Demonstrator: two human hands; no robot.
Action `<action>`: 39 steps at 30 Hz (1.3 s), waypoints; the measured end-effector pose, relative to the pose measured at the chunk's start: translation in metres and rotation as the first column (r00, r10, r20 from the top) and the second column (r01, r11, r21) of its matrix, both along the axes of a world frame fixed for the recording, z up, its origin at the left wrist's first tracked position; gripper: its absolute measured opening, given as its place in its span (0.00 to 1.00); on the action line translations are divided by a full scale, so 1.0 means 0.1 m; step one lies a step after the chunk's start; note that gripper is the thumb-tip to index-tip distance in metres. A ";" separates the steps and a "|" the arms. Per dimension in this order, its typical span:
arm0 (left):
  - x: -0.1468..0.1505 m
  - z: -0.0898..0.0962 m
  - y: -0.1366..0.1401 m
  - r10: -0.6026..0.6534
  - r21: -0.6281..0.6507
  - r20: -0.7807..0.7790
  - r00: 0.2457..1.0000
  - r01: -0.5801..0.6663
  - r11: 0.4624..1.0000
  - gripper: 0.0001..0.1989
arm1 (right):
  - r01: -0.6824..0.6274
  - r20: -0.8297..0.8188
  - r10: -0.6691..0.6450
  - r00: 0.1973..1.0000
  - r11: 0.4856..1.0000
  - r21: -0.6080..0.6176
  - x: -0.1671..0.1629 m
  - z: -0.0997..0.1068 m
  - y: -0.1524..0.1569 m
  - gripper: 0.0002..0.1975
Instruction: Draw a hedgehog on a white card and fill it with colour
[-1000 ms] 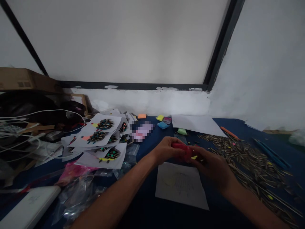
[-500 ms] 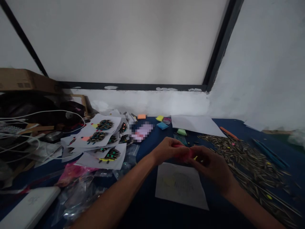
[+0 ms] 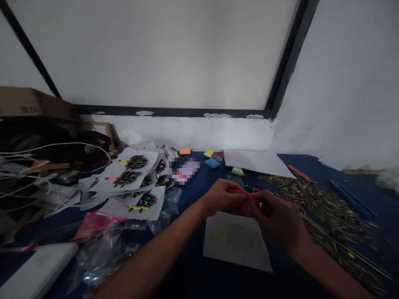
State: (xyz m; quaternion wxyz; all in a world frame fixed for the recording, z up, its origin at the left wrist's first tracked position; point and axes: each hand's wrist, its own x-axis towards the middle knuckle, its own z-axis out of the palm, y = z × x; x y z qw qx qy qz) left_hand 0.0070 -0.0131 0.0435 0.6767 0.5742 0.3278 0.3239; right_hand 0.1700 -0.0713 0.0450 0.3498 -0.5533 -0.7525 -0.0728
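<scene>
Both hands meet over the table at centre right, holding a small red-pink plastic packet (image 3: 239,201) between them. My left hand (image 3: 218,195) pinches its left side with the fingertips. On the other side, the thumb and fingers of my right hand (image 3: 278,218) are closed on its edge. The packet's contents are hard to make out in the dim light. Just below the hands lies a white sheet (image 3: 238,253) with a faint hedgehog-like drawing and a pale yellow patch at its left.
Sunflower-seed-like pieces (image 3: 333,220) cover the right side, with blue tweezers (image 3: 352,198) and an orange stick (image 3: 299,173). Finished hedgehog pictures (image 3: 134,172) are stacked left, above clear bags (image 3: 102,259) and a white box (image 3: 39,270). Blue (image 3: 213,163) and green (image 3: 237,171) packets lie behind.
The packet looks more stretched between my fingertips, and my right fingers have shifted slightly on its edge. Both arms stay almost in place.
</scene>
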 end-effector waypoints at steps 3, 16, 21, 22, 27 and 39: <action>0.00 0.01 0.00 0.008 -0.017 0.029 1.000 -0.007 1.000 0.13 | 0.024 0.020 -0.025 0.999 0.999 0.028 0.02 -0.01 0.00 0.15; -0.02 0.03 0.01 0.035 -0.008 -0.057 0.998 -0.035 0.999 0.11 | -0.145 -0.168 0.112 0.979 0.969 -0.200 0.05 -0.04 0.02 0.09; -0.02 0.04 0.00 0.008 0.036 -0.064 0.998 -0.006 0.999 0.11 | -0.089 -0.081 0.077 0.994 0.983 -0.158 0.04 -0.02 0.01 0.09; -0.03 0.04 0.00 -0.004 0.048 -0.073 0.997 0.008 0.999 0.12 | -0.076 -0.048 0.070 0.996 0.988 -0.134 0.03 -0.02 0.01 0.09; -0.05 0.05 0.00 -0.112 0.080 -0.096 0.989 0.119 0.990 0.15 | -0.038 0.126 0.038 0.991 0.999 -0.003 -0.01 -0.03 -0.02 0.10; -0.15 -0.05 0.19 0.139 0.116 -0.071 0.988 -0.131 0.985 0.10 | -0.059 -0.202 0.045 0.978 0.996 -0.065 0.18 0.00 0.05 0.09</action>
